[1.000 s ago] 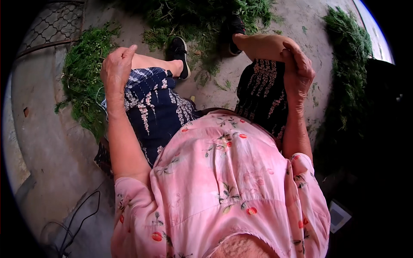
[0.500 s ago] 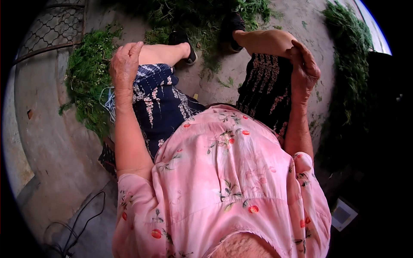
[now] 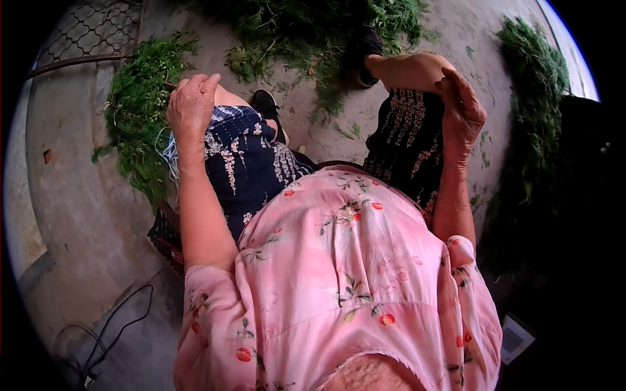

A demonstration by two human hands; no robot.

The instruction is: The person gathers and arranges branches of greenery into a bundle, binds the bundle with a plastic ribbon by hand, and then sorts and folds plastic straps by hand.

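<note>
My left hand (image 3: pixel 192 107) lies over my left knee, with its back facing up and nothing seen in it. Its thumb sticks out, and the other fingertips partly curl out of sight. My right hand (image 3: pixel 464 117) is at my right knee, fingers stretched out and slightly bent, also holding nothing visible. Dark patterned trousers (image 3: pixel 241 153) are pulled up to the knees. Beside my left hand lies a heap of green feathery sprigs (image 3: pixel 140 91). Pale blue-white strings (image 3: pixel 169 153) hang next to my left wrist.
More green sprigs (image 3: pixel 287 32) are piled on the concrete floor (image 3: pixel 85 215) ahead, and another heap (image 3: pixel 535 72) lies at the right. Black cables (image 3: pixel 120 326) trail at the lower left. A white box-like object (image 3: pixel 515 339) is at the lower right. A metal lattice (image 3: pixel 94 29) stands far left.
My left foot has drawn back toward me, so less of the shin shows. Both hands stay at the knees. The whole view has shifted slightly.
</note>
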